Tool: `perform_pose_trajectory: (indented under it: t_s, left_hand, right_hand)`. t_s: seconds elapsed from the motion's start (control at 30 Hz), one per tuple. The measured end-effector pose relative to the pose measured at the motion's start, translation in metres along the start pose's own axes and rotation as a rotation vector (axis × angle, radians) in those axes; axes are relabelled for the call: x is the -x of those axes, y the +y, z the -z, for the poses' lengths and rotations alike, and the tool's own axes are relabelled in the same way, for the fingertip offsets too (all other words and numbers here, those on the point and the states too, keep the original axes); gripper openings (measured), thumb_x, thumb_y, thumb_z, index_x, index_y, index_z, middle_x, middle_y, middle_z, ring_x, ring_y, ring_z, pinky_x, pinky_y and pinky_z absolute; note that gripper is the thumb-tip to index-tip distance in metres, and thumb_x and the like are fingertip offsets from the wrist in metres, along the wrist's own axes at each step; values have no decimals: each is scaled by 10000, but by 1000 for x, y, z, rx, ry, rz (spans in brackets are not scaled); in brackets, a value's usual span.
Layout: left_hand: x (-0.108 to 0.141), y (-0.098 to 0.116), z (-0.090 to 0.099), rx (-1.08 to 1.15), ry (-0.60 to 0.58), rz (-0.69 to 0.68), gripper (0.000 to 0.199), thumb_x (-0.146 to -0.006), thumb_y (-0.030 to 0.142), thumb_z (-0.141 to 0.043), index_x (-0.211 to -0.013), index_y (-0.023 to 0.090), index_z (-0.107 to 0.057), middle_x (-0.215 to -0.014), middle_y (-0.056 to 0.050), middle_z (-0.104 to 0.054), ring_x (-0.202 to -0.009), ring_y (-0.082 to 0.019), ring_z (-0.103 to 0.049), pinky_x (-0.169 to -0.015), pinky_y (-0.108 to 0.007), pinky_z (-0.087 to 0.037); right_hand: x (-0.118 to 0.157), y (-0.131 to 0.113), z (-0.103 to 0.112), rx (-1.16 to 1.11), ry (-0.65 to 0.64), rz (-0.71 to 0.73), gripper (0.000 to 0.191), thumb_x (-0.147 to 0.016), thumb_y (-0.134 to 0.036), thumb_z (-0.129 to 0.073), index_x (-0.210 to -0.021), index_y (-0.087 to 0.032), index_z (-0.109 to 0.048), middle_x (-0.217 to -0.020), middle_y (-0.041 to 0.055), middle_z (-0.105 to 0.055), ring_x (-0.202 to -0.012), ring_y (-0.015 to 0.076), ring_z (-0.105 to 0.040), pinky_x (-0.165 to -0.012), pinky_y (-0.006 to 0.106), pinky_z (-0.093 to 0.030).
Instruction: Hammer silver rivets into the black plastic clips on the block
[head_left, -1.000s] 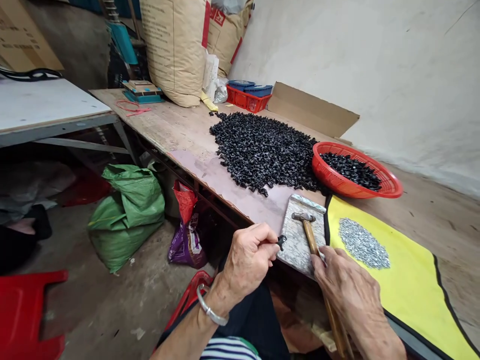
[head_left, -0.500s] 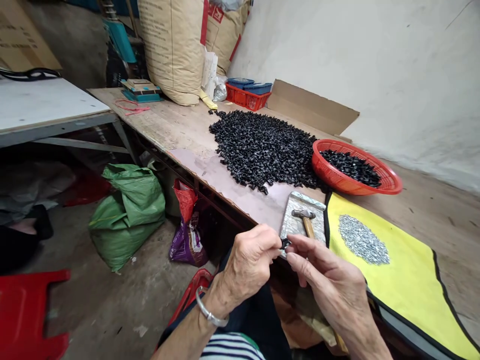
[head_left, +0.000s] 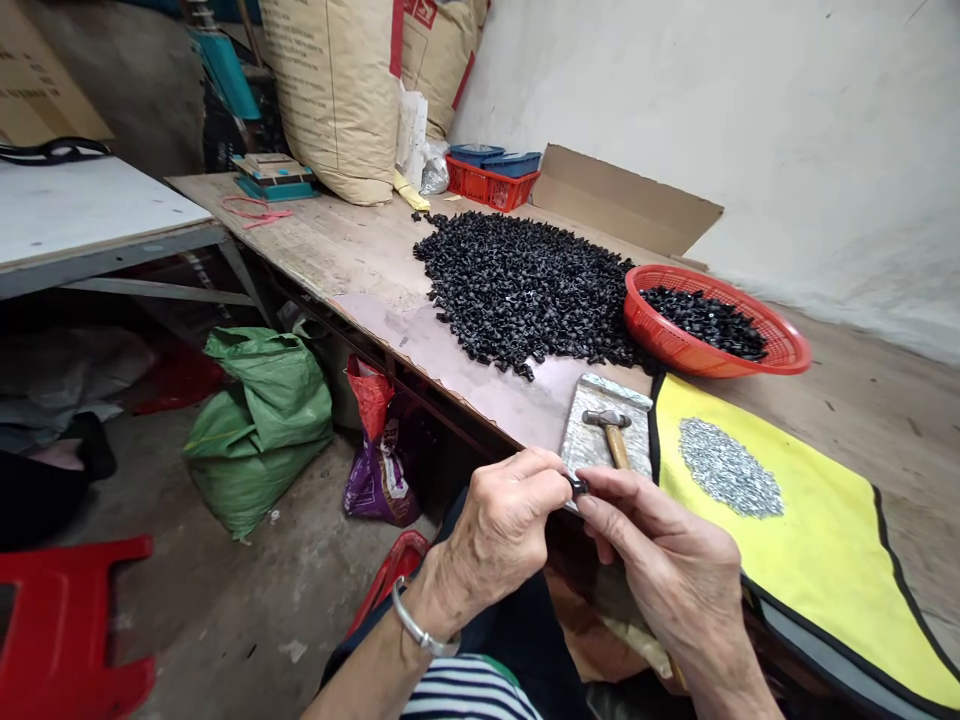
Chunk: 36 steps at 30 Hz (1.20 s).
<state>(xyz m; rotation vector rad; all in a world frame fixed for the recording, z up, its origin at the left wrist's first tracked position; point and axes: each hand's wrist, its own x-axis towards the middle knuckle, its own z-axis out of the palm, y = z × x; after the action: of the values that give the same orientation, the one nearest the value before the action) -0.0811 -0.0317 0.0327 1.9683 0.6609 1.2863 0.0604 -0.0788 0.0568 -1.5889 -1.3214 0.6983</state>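
Between my fingertips is a small black plastic part (head_left: 577, 487), mostly covered by them. My left hand (head_left: 506, 515), with a silver bangle at the wrist, pinches it from the left. From the right, the thumb and fingers of my right hand (head_left: 660, 545) close on the same part. Just beyond my hands, a hammer (head_left: 616, 440) with a wooden handle lies on a metal-covered board (head_left: 581, 425). To the right, a pile of small silvery metal pieces (head_left: 729, 468) rests on a yellow cloth (head_left: 817, 540) with black edging.
A large heap of black parts (head_left: 525, 285) covers the middle of the table, beside a red basket (head_left: 791, 350) holding more. Farther back stand paper sacks (head_left: 337, 90) and a red crate (head_left: 487, 188). A green sack (head_left: 262, 420) and a red stool (head_left: 67, 610) are on the floor at left.
The view has shifted slightly. My hands stay together around the small black part, the fingertips a little closer in on it.
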Motion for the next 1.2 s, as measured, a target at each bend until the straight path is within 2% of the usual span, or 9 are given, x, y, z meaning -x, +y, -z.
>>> perform_pose_trajectory:
  t_s: [0.13, 0.47, 0.63, 0.73, 0.83, 0.93, 1.0, 1.1, 1.2]
  left_hand:
    - [0, -1, -3, 2, -16, -11, 199, -830, 63, -426, -730, 152, -574, -869, -87, -612, -770, -131, -567, -681, -224, -457]
    - [-5, 2, -8, 167, 22, 120, 144, -790, 83, -512, -686, 159, -575, -784, -53, -607, -725, -129, -572, -666, -226, -470]
    - [-1, 2, -12, 395, 78, 308, 89, -753, 119, -574, -671, 151, -582, -781, -22, -580, -570, -79, -525, -522, -192, -465]
    - [0, -2, -15, 515, 110, 430, 62, -721, 121, -587, -666, 148, -578, -748, -5, -554, -529, -73, -518, -451, -184, -457]
    - [-2, -9, -18, 541, 128, 561, 51, -691, 114, -572, -656, 150, -562, -638, 22, -526, -476, -68, -508, -410, -171, -444]
    - [-10, -19, -22, 525, 112, 691, 24, -684, 139, -554, -667, 156, -553, -510, 53, -487, -398, -60, -469, -357, -156, -410]
    - [-17, -26, -26, 509, 94, 742, 24, -681, 146, -542, -662, 160, -538, -463, 66, -468, -360, -57, -447, -325, -149, -385]
    - [-28, -37, -36, 487, 63, 780, 58, -669, 115, -515, -648, 168, -508, -419, 82, -441, -309, -57, -418, -286, -148, -348]
    - [-36, -45, -46, 439, 41, 805, 83, -660, 94, -493, -646, 175, -501, -384, 88, -424, -267, -63, -387, -251, -151, -300]
  right_hand:
    - [-1, 3, 2, 9, 14, 14, 188, -720, -292, -646, -885, -208, -682, -663, -12, -622, -472, 86, -511, -444, 215, -452]
    - [2, 10, 5, -32, 29, 31, 144, -732, -262, -645, -864, -215, -678, -572, -42, -551, -432, 76, -474, -414, 214, -424]
    - [3, 11, 4, -16, 36, 89, 134, -740, -269, -640, -863, -229, -675, -611, -38, -564, -440, 78, -481, -415, 217, -414]
    - [2, 19, 11, 210, 80, 106, 182, -764, -322, -605, -902, -217, -660, -686, -12, -617, -519, 107, -545, -498, 241, -452]
    - [-4, 32, 21, 663, 166, 108, 259, -796, -372, -533, -936, -179, -636, -812, 51, -655, -681, 174, -610, -602, 287, -464]
    - [-9, 42, 26, 1069, 111, 40, 295, -829, -398, -458, -894, -162, -623, -823, 85, -639, -657, 188, -601, -521, 278, -406]
    - [-14, 44, 28, 1155, 54, -5, 292, -842, -394, -430, -857, -164, -611, -795, 82, -626, -605, 170, -582, -492, 267, -373]
    - [-25, 42, 32, 1080, 3, -88, 222, -808, -352, -464, -775, -178, -597, -711, 62, -621, -610, 181, -574, -557, 290, -393]
    - [-34, 41, 43, 802, -10, -365, 134, -711, -313, -554, -649, -194, -563, -569, 31, -586, -574, 191, -563, -586, 322, -419]
